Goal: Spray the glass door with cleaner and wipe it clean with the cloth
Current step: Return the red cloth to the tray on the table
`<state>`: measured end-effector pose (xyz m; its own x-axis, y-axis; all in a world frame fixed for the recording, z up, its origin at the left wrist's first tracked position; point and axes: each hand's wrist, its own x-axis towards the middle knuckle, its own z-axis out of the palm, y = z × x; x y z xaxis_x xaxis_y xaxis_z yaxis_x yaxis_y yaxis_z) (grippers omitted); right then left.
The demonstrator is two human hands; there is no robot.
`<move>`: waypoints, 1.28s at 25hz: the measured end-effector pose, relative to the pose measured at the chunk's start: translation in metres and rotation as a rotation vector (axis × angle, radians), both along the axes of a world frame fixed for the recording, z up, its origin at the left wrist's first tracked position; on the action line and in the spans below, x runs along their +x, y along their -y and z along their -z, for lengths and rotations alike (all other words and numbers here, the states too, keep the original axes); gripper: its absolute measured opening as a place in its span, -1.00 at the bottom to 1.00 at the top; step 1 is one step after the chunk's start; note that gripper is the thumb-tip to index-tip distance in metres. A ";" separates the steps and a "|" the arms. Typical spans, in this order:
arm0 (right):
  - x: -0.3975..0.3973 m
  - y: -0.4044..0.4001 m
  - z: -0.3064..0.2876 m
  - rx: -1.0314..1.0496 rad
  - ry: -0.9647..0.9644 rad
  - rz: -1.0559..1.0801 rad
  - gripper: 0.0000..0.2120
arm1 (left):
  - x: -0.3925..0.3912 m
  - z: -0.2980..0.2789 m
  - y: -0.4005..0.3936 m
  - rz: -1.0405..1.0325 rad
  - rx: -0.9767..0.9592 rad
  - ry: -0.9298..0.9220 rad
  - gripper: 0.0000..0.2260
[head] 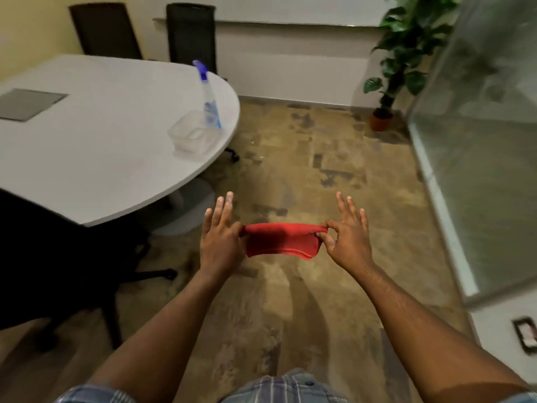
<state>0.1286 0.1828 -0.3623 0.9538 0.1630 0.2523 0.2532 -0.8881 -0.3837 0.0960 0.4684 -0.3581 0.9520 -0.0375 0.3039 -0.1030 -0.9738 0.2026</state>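
A red cloth (280,239) hangs folded and stretched between my two hands above the floor. My left hand (222,231) pinches its left corner with thumb and forefinger, the other fingers spread. My right hand (347,231) pinches the right corner the same way. The spray bottle (207,96), clear with a blue nozzle, stands upright near the edge of the white table (96,146), well ahead and left of my hands. The frosted glass door (482,146) runs along the right side, an arm's length from my right hand.
A clear plastic container (193,136) sits beside the bottle. Dark office chairs stand behind the table (191,33) and at the near left (58,257). A potted plant (401,62) is in the far right corner. Patterned floor (319,175) stretches ahead.
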 end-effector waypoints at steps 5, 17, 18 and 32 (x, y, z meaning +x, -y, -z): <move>0.063 -0.098 -0.013 0.071 0.009 -0.119 -0.89 | 0.027 -0.011 -0.089 -0.198 -0.132 0.019 -0.81; 0.268 -0.254 -0.037 0.373 -0.061 -0.236 -0.87 | 0.189 -0.023 -0.215 -0.524 -0.721 0.054 -0.80; 0.290 -0.262 -0.042 0.403 -0.075 -0.241 -0.87 | 0.207 -0.027 -0.220 -0.529 -0.758 0.065 -0.79; 0.467 -0.367 -0.046 0.540 -0.284 -0.174 -0.79 | 0.425 -0.055 -0.296 -0.658 -0.601 0.139 -0.68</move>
<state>0.5961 0.5503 -0.3162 0.9667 0.2417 0.0836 0.1990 -0.5054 -0.8396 0.5207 0.7647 -0.3032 0.6781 0.7042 0.2104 0.3761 -0.5784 0.7239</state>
